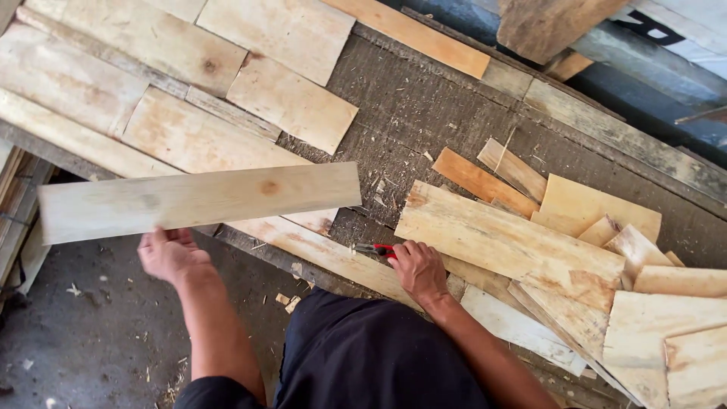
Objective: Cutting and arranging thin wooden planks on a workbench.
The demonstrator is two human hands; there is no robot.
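My left hand (170, 254) grips the near edge of a long, pale, rectangular wooden board (201, 201), fingers curled up under it, holding it level over the front edge of the dark, worn workbench (424, 113) and crosswise to the planks beneath. My right hand (419, 270) is closed around a small red-handled metal tool (375, 249), whose tip pokes out to the left; I cannot tell exactly what kind of tool it is. That hand rests on a light plank at the bench's front edge. To its right lies a loose heap of short, pale offcut wood pieces (575, 250), overlapping each other. Behind the held board, wider pale planks (174, 83) lie side by side across the bench. Sawdust and chips speckle the grey concrete floor (91, 333) below.
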